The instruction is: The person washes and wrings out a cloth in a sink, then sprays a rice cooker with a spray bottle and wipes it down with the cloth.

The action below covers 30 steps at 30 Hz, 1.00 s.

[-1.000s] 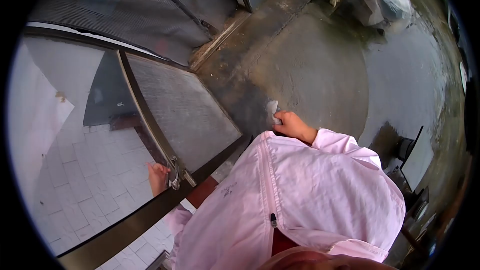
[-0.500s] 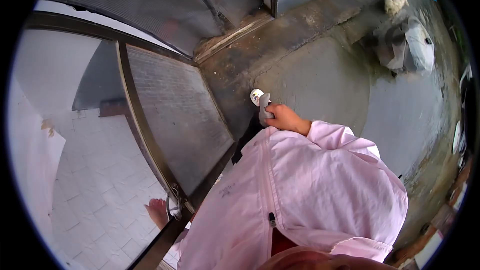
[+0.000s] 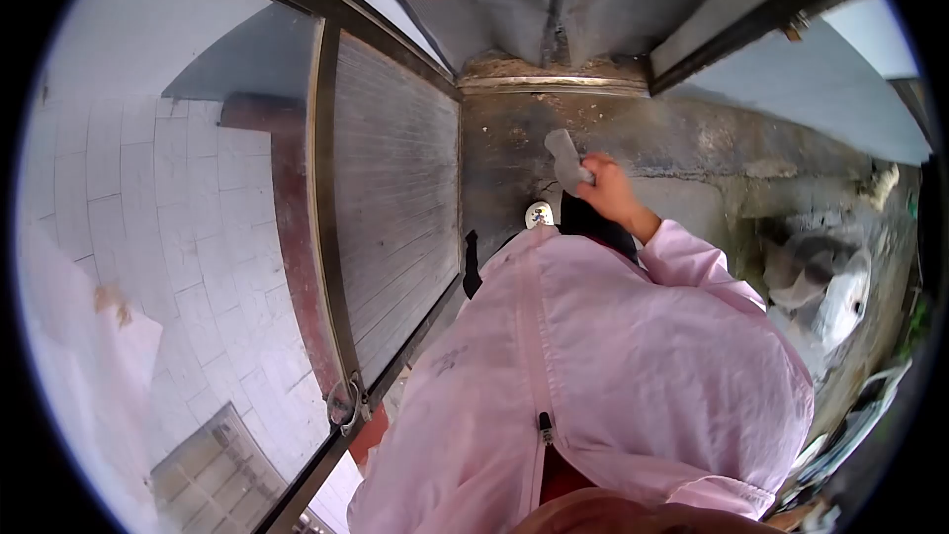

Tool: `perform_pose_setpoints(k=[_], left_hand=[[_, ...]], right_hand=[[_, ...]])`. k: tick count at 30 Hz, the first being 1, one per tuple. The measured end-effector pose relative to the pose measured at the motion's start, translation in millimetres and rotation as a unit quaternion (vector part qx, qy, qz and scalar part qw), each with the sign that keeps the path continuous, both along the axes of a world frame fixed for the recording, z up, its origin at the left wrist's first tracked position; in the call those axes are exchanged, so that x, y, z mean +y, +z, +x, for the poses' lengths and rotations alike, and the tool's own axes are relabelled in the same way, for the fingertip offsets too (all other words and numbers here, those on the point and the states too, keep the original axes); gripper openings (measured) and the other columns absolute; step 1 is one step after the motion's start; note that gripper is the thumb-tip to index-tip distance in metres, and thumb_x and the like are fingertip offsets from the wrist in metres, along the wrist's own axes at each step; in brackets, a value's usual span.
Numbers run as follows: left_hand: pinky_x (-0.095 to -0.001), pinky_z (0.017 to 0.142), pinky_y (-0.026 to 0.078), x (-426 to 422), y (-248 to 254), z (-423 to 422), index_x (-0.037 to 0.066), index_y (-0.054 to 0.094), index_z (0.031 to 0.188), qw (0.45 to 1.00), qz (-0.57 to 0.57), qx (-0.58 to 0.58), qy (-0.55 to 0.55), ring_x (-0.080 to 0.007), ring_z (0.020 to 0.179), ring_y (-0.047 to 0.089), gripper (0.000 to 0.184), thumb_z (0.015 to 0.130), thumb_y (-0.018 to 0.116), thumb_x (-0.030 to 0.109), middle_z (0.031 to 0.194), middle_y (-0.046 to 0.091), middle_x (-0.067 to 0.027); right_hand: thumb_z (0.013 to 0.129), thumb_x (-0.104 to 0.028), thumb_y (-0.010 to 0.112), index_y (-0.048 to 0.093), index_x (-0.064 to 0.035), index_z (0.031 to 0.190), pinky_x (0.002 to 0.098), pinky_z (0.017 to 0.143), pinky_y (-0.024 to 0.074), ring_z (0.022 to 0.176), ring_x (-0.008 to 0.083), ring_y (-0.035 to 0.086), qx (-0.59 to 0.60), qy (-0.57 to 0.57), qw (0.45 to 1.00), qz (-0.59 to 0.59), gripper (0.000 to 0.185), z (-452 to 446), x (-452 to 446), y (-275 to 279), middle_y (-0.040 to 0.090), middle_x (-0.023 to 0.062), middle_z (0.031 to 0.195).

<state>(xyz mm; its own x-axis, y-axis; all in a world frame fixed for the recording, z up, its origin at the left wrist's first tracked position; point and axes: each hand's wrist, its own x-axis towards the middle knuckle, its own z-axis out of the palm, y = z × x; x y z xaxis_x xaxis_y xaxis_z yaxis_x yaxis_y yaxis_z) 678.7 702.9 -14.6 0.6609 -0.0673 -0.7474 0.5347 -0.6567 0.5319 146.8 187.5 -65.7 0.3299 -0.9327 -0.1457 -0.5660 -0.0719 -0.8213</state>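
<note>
My right hand [image 3: 615,196] is closed around a limp grey cloth [image 3: 563,156], whose free end sticks out ahead of the fingers. It is held out in front of my body, above the floor by the doorway. My left hand does not show. On my left stands a dark-framed door with a ribbed, see-through panel [image 3: 395,208]. A metal handle [image 3: 346,405] sits low on its frame in this view. One white shoe [image 3: 539,215] peeks out below my pink jacket [image 3: 633,356].
Ahead lies a door sill [image 3: 554,85] with another see-through panel [image 3: 504,0] behind it. White floor tiles [image 3: 129,198] show beyond the left door. A bundle under plastic sheeting [image 3: 816,277] stands at the right, with a pale fluffy thing [image 3: 877,185] near it.
My view has turned, and the sill ahead is now level. My right hand has moved forward and right with the cloth. My left hand, earlier beside the door handle, has gone out of view.
</note>
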Motion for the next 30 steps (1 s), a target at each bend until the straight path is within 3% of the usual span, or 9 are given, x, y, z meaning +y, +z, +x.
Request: perform_pose_setpoints(k=[5,8,11,13,15,16,18,24,30], left_hand=[[-0.0426,0.078,0.044,-126,-80,-79,0.003,0.054,0.105,0.952,0.186,0.091,-0.223,-0.036,0.089,0.054,0.042,0.089,0.041,0.04,0.096,0.058,-0.0193],[-0.0436,0.079,0.044,-249,-120,-99,0.002,0.054,0.106,0.827,0.256,0.078,-0.495,-0.0384,0.09,0.054,0.041,0.089,0.042,0.038,0.098,0.058,-0.0219],[-0.0445,0.08,0.044,-420,-134,-95,0.001,0.055,0.106,0.704,0.2,-0.115,-0.672,-0.0409,0.091,0.055,0.04,0.089,0.043,0.036,0.099,0.058,-0.0246],[-0.0447,0.078,0.045,-572,-78,-142,0.001,0.058,0.101,0.712,0.03,-0.309,-0.629,-0.0399,0.092,0.055,0.038,0.09,0.043,0.034,0.1,0.058,-0.0258],[-0.0398,0.076,0.046,-710,-7,-206,0.003,0.056,0.102,0.681,-0.118,-0.339,-0.638,-0.0369,0.09,0.056,0.031,0.089,0.047,0.029,0.098,0.059,-0.0199],[-0.0381,0.074,0.046,-802,51,-272,0.004,0.056,0.101,0.583,-0.227,-0.384,-0.679,-0.0353,0.088,0.056,0.028,0.088,0.048,0.027,0.096,0.059,-0.0168],[-0.0393,0.074,0.045,-864,122,-317,0.004,0.056,0.099,0.528,-0.215,-0.385,-0.726,-0.0337,0.087,0.056,0.025,0.087,0.049,0.025,0.093,0.059,-0.0161],[-0.0388,0.077,0.045,-1007,145,-394,0.003,0.058,0.096,0.356,-0.355,-0.456,-0.735,-0.0302,0.095,0.052,0.024,0.083,0.054,0.023,0.097,0.056,-0.0101],[-0.0363,0.089,0.041,-1140,163,-436,0.002,0.053,0.108,0.205,-0.443,-0.501,-0.714,-0.0301,0.108,0.048,0.029,0.083,0.054,0.017,0.12,0.049,-0.011]], right_hand=[[0.069,-0.008,0.054,0.052,-0.0038,0.096,0.0429,0.069,0.044,0.081,0.0407,0.056,-0.041,-0.06,0.997,0.014,0.027,-23,-131,13,0.058,0.022,0.085],[0.072,-0.008,0.051,0.045,-0.0105,0.108,0.0442,0.068,0.0438,0.081,0.0409,0.057,-0.048,-0.035,0.998,-0.031,0.037,-51,-229,30,0.058,0.0225,0.08],[0.074,-0.008,0.049,0.043,-0.015,0.114,0.0434,0.068,0.045,0.079,0.0393,0.058,0.018,0.004,0.999,-0.031,0.041,-64,-328,93,0.059,0.0224,0.079],[0.075,-0.01,0.049,0.042,-0.0181,0.116,0.0425,0.069,0.0462,0.08,0.037,0.059,0.058,0.029,0.996,-0.066,0.043,-65,-398,123,0.06,0.0205,0.083],[0.077,-0.012,0.048,0.043,-0.0201,0.118,0.0398,0.072,0.0473,0.08,0.0326,0.061,0.103,0.041,0.977,-0.182,0.042,-60,-464,138,0.061,0.0186,0.086],[0.077,-0.014,0.048,0.041,-0.0218,0.119,0.0406,0.074,0.0469,0.084,0.0328,0.06,0.156,0.033,0.97,-0.181,0.043,-62,-507,148,0.061,0.0187,0.089],[0.078,-0.016,0.047,0.04,-0.0235,0.12,0.0415,0.077,0.0465,0.089,0.033,0.06,0.196,0.018,0.961,-0.197,0.044,-44,-542,188,0.061,0.0188,0.093],[0.087,-0.022,0.042,0.049,-0.0124,0.108,0.0471,0.074,0.0441,0.085,0.0382,0.059,0.148,-0.133,0.958,-0.208,0.024,-58,-624,182,0.061,0.0225,0.087],[0.077,-0.026,0.054,0.037,-0.0265,0.122,0.0406,0.084,0.0443,0.098,0.0307,0.058,0.176,-0.261,0.945,-0.086,0.048,-81,-712,176,0.061,0.0118,0.105]])
